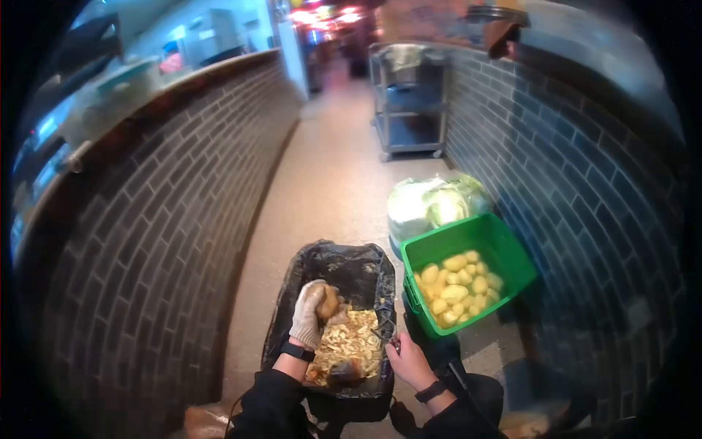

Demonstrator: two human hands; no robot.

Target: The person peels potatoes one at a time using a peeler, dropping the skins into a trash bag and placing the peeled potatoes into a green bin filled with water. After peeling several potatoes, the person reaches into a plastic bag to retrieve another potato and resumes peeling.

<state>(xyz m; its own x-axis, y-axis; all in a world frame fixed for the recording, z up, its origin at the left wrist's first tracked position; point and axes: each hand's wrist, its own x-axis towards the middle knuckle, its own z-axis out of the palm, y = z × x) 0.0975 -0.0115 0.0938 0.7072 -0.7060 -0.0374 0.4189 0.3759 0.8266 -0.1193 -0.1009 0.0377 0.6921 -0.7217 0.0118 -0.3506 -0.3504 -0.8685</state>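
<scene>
My left hand (306, 316), in a pale knitted glove, is closed around a brown, unpeeled-looking potato (328, 302) above a black bin lined with a bag (336, 256). Yellowish peelings (345, 338) lie heaped in the bin, with a darker lump among them near its front. At the bin's right edge my bare right hand (411, 363) grips a Y-shaped peeler (385, 336), its head pointing left toward the bin. Peeler and potato are apart. Pale peeled potatoes (455, 293) fill the lower part of a green crate (512, 252) to the right.
Behind the crate stands a clear bag of cabbages (442, 203). A wheeled metal trolley (411, 99) is parked farther along the right wall. Dark tiled walls (175, 212) flank the narrow floor (322, 168) on both sides. Brown bags (206, 422) sit by the near edge.
</scene>
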